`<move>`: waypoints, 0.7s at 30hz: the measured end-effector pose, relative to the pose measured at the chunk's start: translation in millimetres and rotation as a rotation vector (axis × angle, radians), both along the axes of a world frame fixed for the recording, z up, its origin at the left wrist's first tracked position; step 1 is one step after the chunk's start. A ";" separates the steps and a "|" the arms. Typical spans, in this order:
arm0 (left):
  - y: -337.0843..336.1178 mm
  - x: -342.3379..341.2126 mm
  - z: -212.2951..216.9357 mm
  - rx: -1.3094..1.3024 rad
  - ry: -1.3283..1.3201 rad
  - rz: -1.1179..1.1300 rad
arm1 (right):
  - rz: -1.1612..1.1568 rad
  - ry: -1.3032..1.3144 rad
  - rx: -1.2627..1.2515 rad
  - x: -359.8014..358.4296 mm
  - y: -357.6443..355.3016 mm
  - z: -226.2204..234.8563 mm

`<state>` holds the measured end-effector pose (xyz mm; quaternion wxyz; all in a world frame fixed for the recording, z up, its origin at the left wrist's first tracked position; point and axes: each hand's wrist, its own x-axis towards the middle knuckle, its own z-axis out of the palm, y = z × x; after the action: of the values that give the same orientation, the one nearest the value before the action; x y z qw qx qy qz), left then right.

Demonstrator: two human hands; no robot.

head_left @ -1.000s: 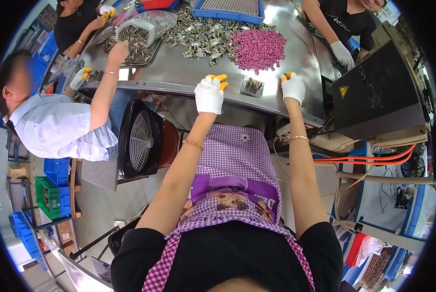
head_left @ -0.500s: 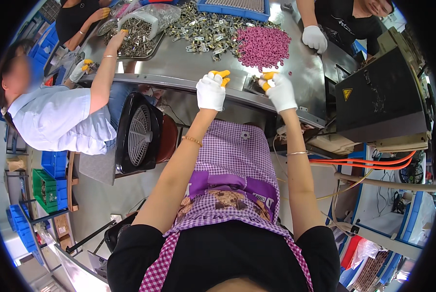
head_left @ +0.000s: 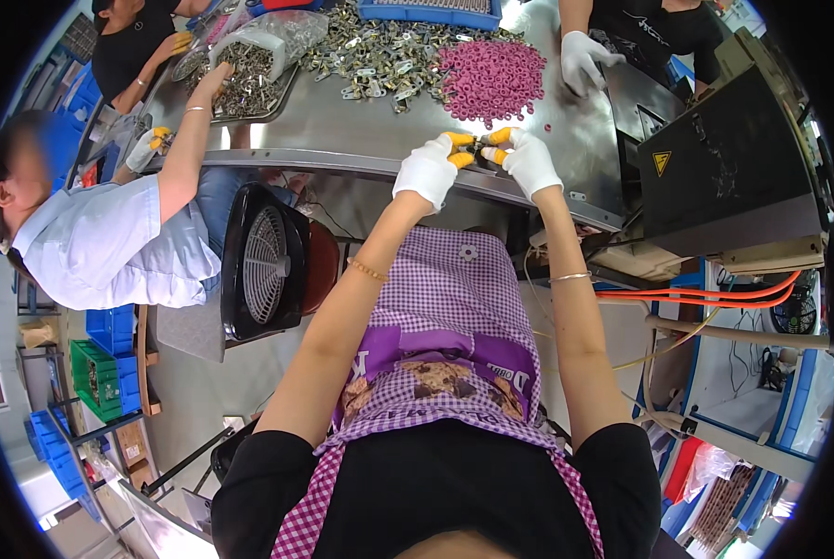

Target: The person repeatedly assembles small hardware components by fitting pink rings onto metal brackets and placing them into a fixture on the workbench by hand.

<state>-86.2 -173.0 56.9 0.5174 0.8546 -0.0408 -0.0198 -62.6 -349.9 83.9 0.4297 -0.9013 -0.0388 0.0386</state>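
At the near edge of the grey sheet-metal desk (head_left: 342,130), the white-gloved, yellow-tipped left hand (head_left: 431,168) and likewise gloved right hand (head_left: 528,163), both partly curled, meet at a small dark metal piece (head_left: 476,146) between them; whether each grips it cannot be told. Beyond lie pink ring-shaped pieces (head_left: 491,82) and, to their left, silvery elongated metal parts (head_left: 379,61).
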 end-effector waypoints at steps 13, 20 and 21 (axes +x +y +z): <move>-18.6 30.7 17.5 0.504 -0.300 0.041 | -0.011 -0.108 0.181 7.0 -2.6 -23.6; -18.1 30.5 17.8 0.878 -0.536 0.021 | 0.017 -0.346 -0.216 -25.9 3.1 -11.1; -16.3 29.2 21.6 0.846 -0.463 0.012 | 0.050 -0.402 -0.268 -25.8 2.5 -9.3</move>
<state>-57.0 -189.3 78.5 0.1017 0.9722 -0.1382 0.1592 -88.4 -347.3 74.6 0.2886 -0.9386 -0.1406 -0.1262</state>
